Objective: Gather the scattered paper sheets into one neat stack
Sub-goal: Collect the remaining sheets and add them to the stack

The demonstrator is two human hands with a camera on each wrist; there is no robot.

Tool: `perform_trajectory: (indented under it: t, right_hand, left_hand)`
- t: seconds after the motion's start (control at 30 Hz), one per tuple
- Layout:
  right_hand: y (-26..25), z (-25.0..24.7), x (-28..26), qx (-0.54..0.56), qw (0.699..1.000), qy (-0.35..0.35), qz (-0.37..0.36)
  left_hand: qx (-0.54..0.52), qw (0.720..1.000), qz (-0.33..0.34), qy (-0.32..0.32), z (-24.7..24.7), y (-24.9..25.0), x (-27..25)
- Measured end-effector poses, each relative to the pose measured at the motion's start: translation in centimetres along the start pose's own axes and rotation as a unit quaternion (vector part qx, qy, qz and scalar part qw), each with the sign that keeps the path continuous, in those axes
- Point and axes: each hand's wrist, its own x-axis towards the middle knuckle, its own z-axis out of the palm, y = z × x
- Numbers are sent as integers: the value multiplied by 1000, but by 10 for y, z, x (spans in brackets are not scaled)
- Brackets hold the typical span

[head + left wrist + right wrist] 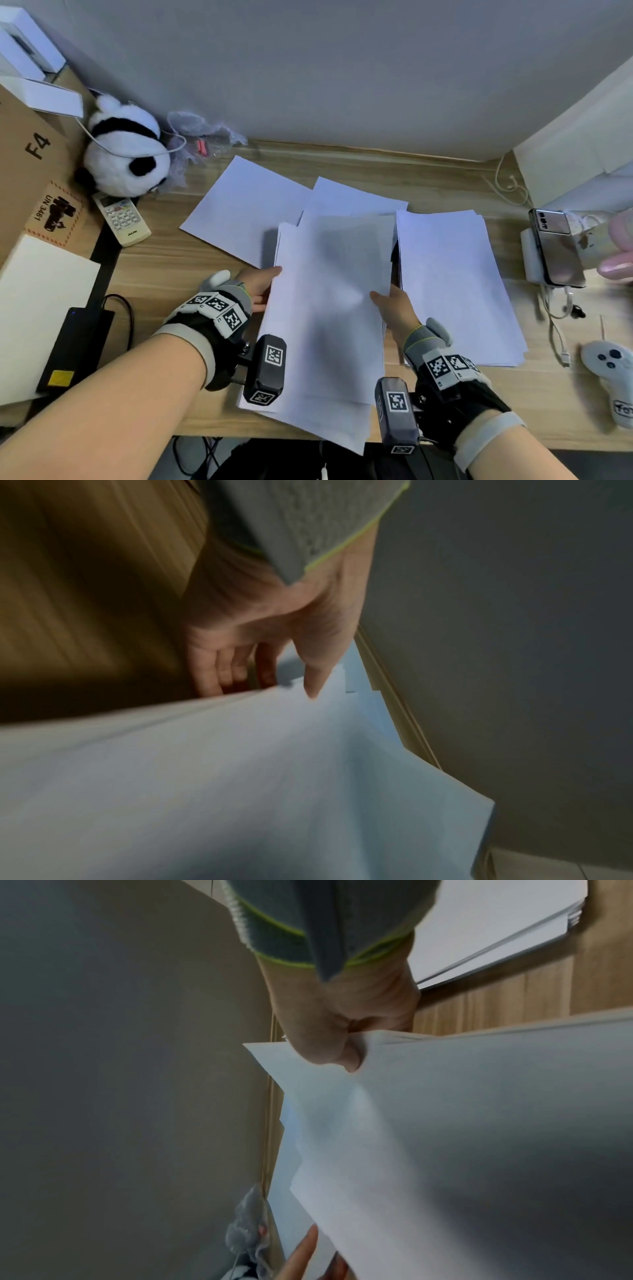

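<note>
Both forearms reach forward, bare, each with a grey fingerless glove and a camera mount at the wrist. Left hand [257, 287] at the left edge of the paper bundle [329, 308]: thumb on top, fingers [219, 669] underneath. Right hand [394, 306] at the right edge, thumb pressed on top denting the sheet, fingers hidden beneath. Bundle held between both grips.
</note>
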Motion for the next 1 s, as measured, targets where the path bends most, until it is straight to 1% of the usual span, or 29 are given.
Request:
perform_trajectory:
  t: [0.1,0.23,0.33,0.4,0.43,0.5,0.57,0.63,0.67,0.73,0.77,0.8,0.83,0.93,1.0]
  right_hand:
    - [-1,-6,-4,-8,1000,-8,-18]
    - [-4,-25,-8,-19,999,-42,-21]
    - [-5,-41,-7,-56,996,-66,2]
    - [-4,-49,-2,-120,991,-62,22]
    - [-4,-53,-1,-165,985,-45,24]
    - [-4,-62,3,-237,971,12,1]
    - [-9,-73,3,-277,958,74,-31]
    - [-15,-87,3,-263,955,123,-58]
    - [-18,-94,5,-242,958,137,-74]
    - [-24,-106,7,-191,965,154,-86]
    - [-27,-109,8,-173,969,158,-82]
    - [-29,-112,8,-155,973,156,-77]
    - [-29,-114,9,-139,977,147,-70]
    - [-24,-114,11,-98,990,89,-48]
    - [-17,-115,12,-64,997,43,-24]
  left_hand:
    - [-84,996,-30,5,-7,-3,6]
    - [-158,987,-33,21,-10,-6,13]
    - [-165,986,-23,18,-8,-6,16]
    - [-157,987,-24,23,-7,-6,18]
    - [-150,988,-23,29,-6,-6,18]
    - [-135,989,-22,48,-2,-6,20]
    - [-124,990,-21,58,2,-5,21]
    - [-103,993,-15,63,7,-1,20]
    - [-88,993,-5,75,9,1,21]
    - [-62,993,16,101,10,8,22]
    - [-53,993,24,103,11,11,22]
    - [-58,994,19,89,13,14,23]
    - [-75,995,8,61,15,16,22]
    - [-125,991,-19,-42,18,23,20]
    - [-145,987,-22,-67,21,28,21]
